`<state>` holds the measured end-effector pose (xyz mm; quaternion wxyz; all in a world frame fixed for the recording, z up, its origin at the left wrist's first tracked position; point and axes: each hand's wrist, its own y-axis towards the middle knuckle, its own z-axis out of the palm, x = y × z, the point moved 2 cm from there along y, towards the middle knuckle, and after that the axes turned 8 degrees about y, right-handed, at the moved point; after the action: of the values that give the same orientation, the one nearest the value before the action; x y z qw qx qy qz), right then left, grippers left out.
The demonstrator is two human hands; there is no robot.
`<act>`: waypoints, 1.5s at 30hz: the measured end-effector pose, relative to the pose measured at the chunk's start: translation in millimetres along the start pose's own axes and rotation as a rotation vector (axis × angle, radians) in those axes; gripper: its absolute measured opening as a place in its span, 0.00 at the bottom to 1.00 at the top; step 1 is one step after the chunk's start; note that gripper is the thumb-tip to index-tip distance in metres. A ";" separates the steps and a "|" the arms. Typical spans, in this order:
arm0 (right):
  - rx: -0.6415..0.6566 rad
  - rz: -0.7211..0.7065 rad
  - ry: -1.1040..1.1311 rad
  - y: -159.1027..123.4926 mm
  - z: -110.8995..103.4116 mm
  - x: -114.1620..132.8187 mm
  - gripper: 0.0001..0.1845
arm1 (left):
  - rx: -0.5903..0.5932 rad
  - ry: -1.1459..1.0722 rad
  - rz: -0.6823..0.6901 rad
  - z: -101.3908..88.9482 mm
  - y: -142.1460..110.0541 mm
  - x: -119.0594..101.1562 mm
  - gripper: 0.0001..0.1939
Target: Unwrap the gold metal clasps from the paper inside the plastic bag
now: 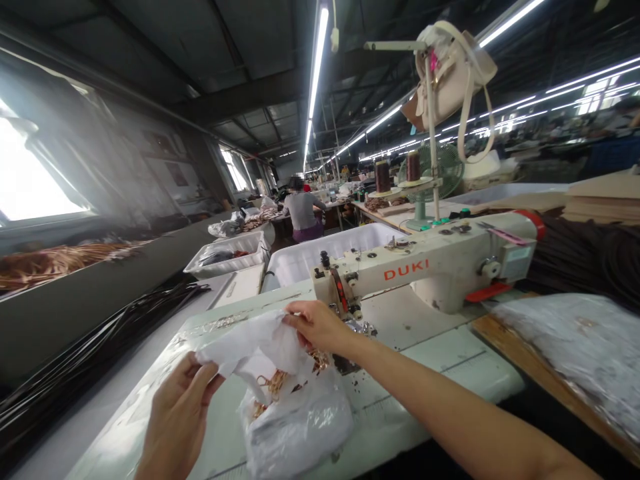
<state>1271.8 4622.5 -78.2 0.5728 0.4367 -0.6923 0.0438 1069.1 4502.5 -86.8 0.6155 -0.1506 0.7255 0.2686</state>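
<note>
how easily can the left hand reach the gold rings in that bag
Fairly easily, it seems: the left hand holds the open white plastic bag, and the gold rings show just inside, uncovered.

A bag-sewing factory: a DUKI sewing machine (415, 273), a hanging handbag (450, 77).

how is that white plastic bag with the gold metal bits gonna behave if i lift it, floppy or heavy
The thin white plastic bag will probably be floppy, since it creases and folds where the right hand pinches it. The gold metal pieces inside likely make it feel heavier than it looks, and they may shift. Its glossy film could be slightly slippery.
</note>
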 end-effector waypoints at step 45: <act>0.077 0.164 0.183 1.4 17.1 -45.1 0.13 | 0.162 0.671 0.250 12.8 25.1 -11.4 0.38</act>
<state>1256.3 4638.8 -120.9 0.6111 0.3945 -0.6682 0.1565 1068.0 4529.0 -71.8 0.3154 -0.0912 0.9188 0.2192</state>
